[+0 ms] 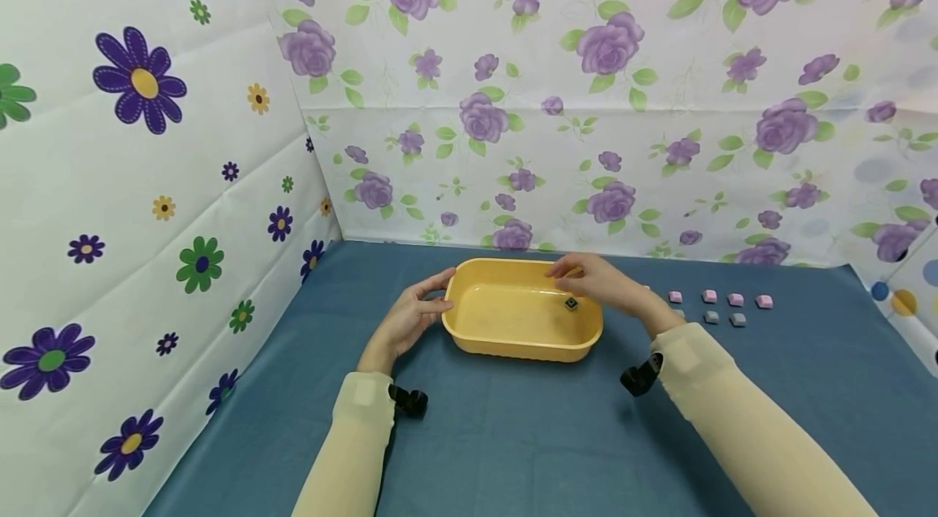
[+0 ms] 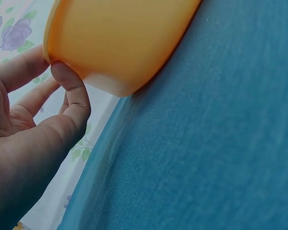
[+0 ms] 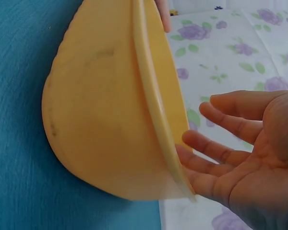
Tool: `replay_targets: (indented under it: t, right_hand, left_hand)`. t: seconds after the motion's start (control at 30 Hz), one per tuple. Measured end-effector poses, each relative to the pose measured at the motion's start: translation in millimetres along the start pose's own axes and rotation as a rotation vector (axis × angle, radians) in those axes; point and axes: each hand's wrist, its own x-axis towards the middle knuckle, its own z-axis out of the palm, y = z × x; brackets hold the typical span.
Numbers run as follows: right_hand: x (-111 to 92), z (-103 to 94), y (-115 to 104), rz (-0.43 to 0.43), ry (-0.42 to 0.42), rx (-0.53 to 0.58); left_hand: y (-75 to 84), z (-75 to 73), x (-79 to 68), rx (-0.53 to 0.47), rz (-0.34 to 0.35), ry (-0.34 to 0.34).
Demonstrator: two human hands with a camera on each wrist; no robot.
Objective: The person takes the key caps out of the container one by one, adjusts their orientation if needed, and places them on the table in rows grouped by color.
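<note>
A yellow oval plastic basin [image 1: 513, 351] stands on the cloth in the head view. At its left end my left hand [image 1: 410, 317] pinches the rim between thumb and fingers, which the left wrist view shows up close at the hand [image 2: 48, 115]. My right hand [image 1: 597, 281] is over the basin's right end, and in the right wrist view its relaxed fingers [image 3: 230, 129] reach past the rim with nothing between them. Below that hand, a small dark keycap-like piece [image 1: 572, 303] appears inside the basin near its right wall.
Right of the basin, several pink keycap-like pieces [image 1: 709, 296] form a row, with grey ones [image 1: 712, 317] in front. Blue cloth [image 1: 506, 435] covers the table. A flowered sheet [image 1: 513, 175] hangs behind, another [image 1: 146, 216] at the left.
</note>
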Motion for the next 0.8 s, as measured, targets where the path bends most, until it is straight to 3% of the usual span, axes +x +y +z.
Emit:
replay_targets:
  t: [0.23,0.8]
  right_hand:
    - [5.0,12.4,0.0,0.021,-0.004,-0.097]
    - [17.0,38.0,-4.7,-0.030,0.040,-0.016]
  left_hand:
    - [-0.3,0.6,0.6,0.012,0.001,-0.001]
    - [0.5,0.6,0.1,0.023,0.012,-0.002]
